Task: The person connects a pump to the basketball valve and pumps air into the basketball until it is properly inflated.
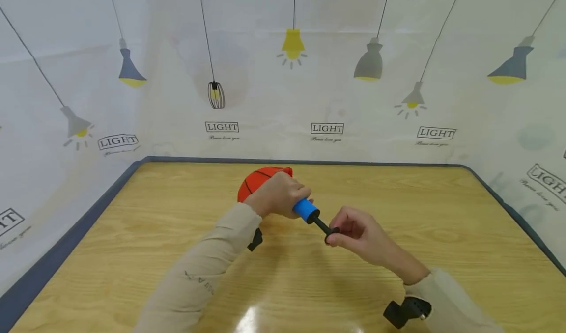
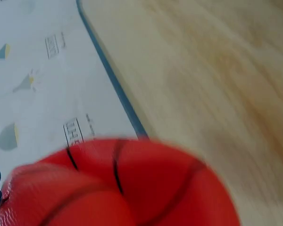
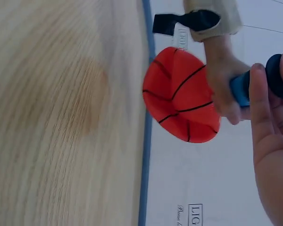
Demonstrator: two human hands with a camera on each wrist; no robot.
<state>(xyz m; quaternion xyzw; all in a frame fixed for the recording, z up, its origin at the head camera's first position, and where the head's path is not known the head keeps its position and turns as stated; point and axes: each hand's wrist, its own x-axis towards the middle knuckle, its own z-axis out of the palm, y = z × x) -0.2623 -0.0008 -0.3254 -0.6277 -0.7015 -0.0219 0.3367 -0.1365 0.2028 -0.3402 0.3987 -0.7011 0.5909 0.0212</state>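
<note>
My left hand (image 1: 279,195) grips the blue barrel of a small hand pump (image 1: 305,210) over the table. From the barrel's near end a black plunger rod (image 1: 321,223) sticks out, and my right hand (image 1: 364,235) pinches its round black handle (image 1: 330,235) between thumb and fingers. A red ball (image 1: 255,181) with black basketball lines is at the pump's far end, partly behind the left hand. It looks dented and only partly inflated in the right wrist view (image 3: 179,101). Close up in the left wrist view, the ball (image 2: 151,174) shows a deep fold; where it meets the pump is hidden.
The wooden table (image 1: 177,274) has a dark blue edge (image 1: 309,162). Behind and beside it stands a white backdrop (image 1: 265,92) printed with hanging lamps and the word LIGHT. Each wrist carries a black strap (image 1: 407,311).
</note>
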